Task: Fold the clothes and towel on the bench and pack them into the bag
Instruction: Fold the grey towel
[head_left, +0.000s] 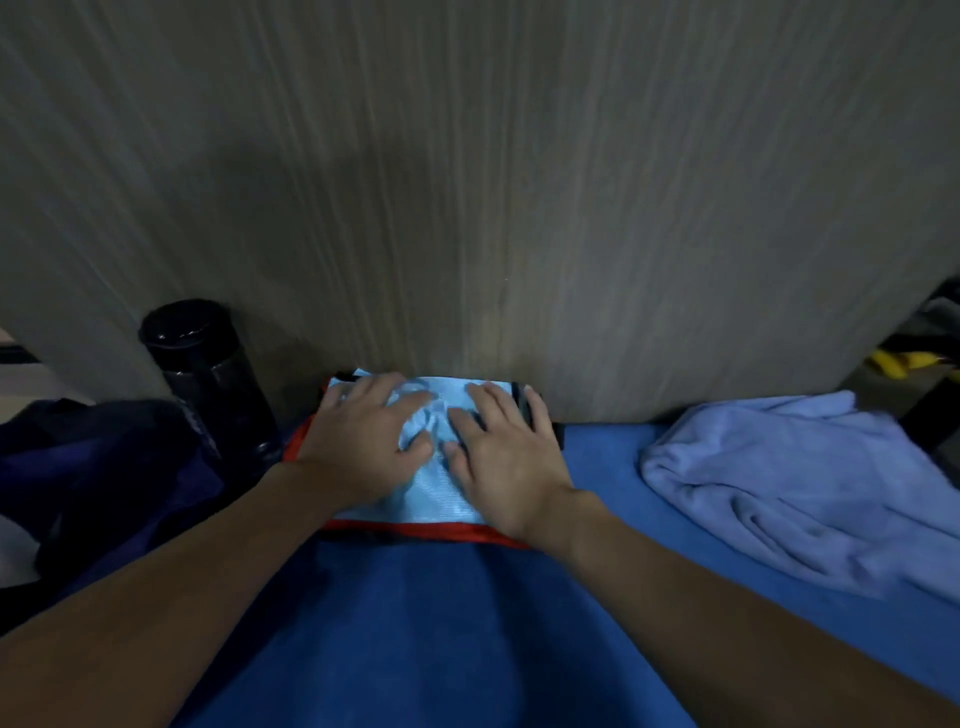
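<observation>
The blue bench (415, 649) carries a folded light-blue garment (447, 499) (red at its edge), a crumpled pale towel (779, 493) at the right, a black bottle (218, 384) and a dark bag (104, 467) at the left.

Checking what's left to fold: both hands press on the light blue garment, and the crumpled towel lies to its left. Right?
One slip: in the head view the towel lies crumpled to the right of the light blue garment, not its left. The left hand and right hand do both press on the garment.
</observation>
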